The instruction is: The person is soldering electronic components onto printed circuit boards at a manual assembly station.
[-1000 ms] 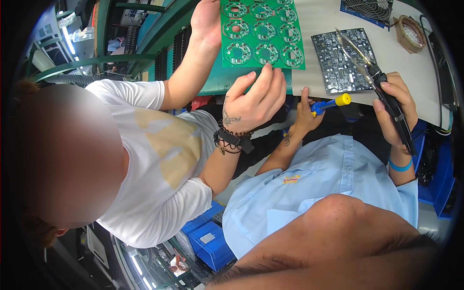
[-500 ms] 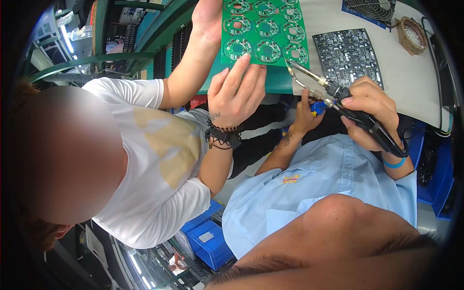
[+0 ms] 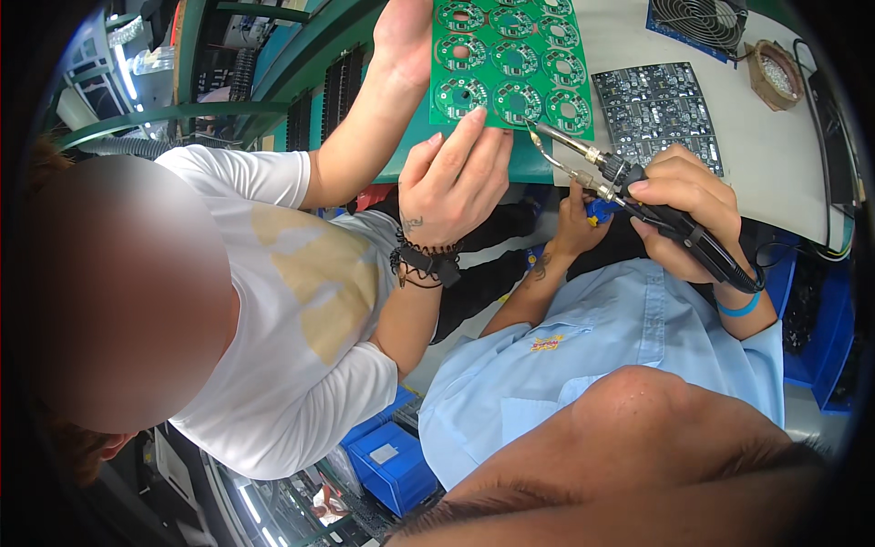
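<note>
My right hand (image 3: pixel 690 205) grips a black soldering iron (image 3: pixel 670 221) with a curved metal solder-feed tube beside its barrel. The iron's tip is at the lower edge of a green circuit board panel (image 3: pixel 499 91) covered with round boards; whether it touches cannot be made out. A co-worker in a white T-shirt holds this panel, one hand (image 3: pixel 401 41) at its left side and the other hand (image 3: pixel 456 187) at its near edge. Below the iron, my left hand (image 3: pixel 576 223) is closed around a small blue-and-yellow object (image 3: pixel 600 211), partly hidden by fingers and the iron.
A dark circuit board panel (image 3: pixel 658 118) lies on the pale table. Behind it are a fan unit (image 3: pixel 697 25) and a brown pot of pale granules (image 3: pixel 775 75). Blue bins stand at the right (image 3: pixel 825 365) and on the floor (image 3: pixel 394 468). The co-worker is close at my left.
The co-worker's hands and the green panel have shifted slightly right and nearer. My right hand has moved a little left with the soldering iron, whose tip now sits further left along the panel's edge.
</note>
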